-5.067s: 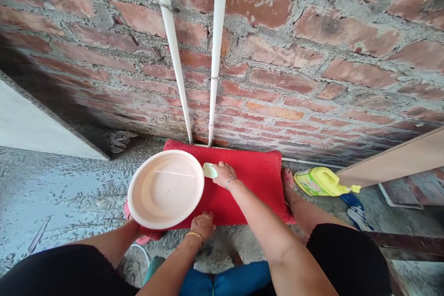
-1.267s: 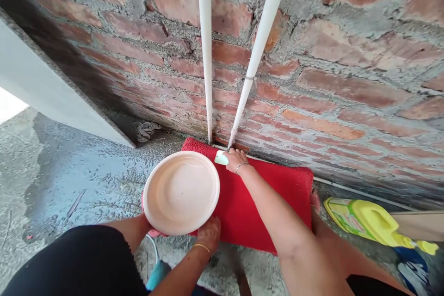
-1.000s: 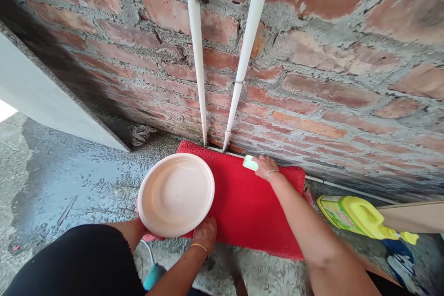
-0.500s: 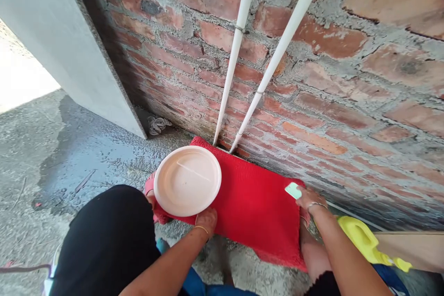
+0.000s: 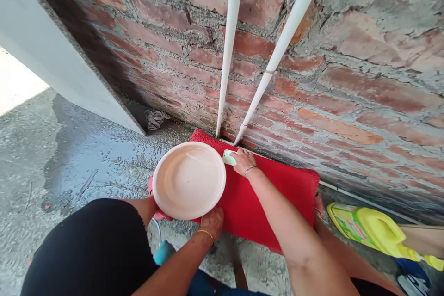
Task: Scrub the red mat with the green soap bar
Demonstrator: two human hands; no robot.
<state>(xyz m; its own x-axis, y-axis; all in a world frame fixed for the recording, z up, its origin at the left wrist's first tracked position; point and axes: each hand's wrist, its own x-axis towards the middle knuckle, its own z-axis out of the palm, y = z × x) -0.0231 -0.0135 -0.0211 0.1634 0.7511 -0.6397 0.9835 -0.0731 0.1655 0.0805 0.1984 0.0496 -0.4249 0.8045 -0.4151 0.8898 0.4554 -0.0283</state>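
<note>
A thick red mat (image 5: pixel 277 194) lies folded or draped over a low support in front of me. My right hand (image 5: pixel 244 163) grips what looks like a pale green scrub brush (image 5: pixel 229 157), pressed to the mat beside the basin; its underside is hidden. A pale pink basin (image 5: pixel 194 180), with what looks like shallow water in it, rests on the mat's left end. Just below the basin's rim, my left hand (image 5: pixel 212 222) is closed over the mat's near edge, its fingertips partly out of sight.
Two white pipes (image 5: pixel 258 92) run down the brick wall (image 5: pixel 347 78) behind the mat. At right lies a yellow jug (image 5: pixel 371 226). A grey slab (image 5: pixel 69 55) leans at left above wet concrete (image 5: pixel 104 157), near a bundled rope (image 5: pixel 156 119). My knees flank the mat.
My right hand has swept the pale green scrub brush from the mat's right end leftward to beside the basin. My left hand stays by the rim. The view has shifted slightly.
</note>
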